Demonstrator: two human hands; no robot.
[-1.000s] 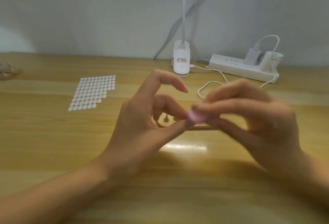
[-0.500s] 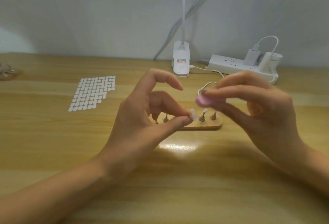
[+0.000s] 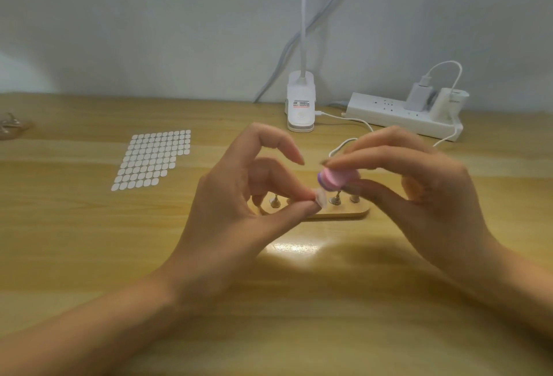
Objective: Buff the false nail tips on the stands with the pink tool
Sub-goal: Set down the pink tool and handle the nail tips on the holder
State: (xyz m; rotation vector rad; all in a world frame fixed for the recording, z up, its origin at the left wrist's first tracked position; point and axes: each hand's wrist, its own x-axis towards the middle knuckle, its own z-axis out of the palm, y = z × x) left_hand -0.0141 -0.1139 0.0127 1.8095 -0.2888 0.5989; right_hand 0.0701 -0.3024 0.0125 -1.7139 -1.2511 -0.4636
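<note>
One nail tip [image 3: 321,198] between left fingers [image 3: 284,216]

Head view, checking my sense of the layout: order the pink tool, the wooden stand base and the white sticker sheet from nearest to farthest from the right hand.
1. pink tool: pinched in the fingers of the right hand.
2. wooden stand base: lying just below and to the left of that hand.
3. white sticker sheet: far off to the left.
</note>
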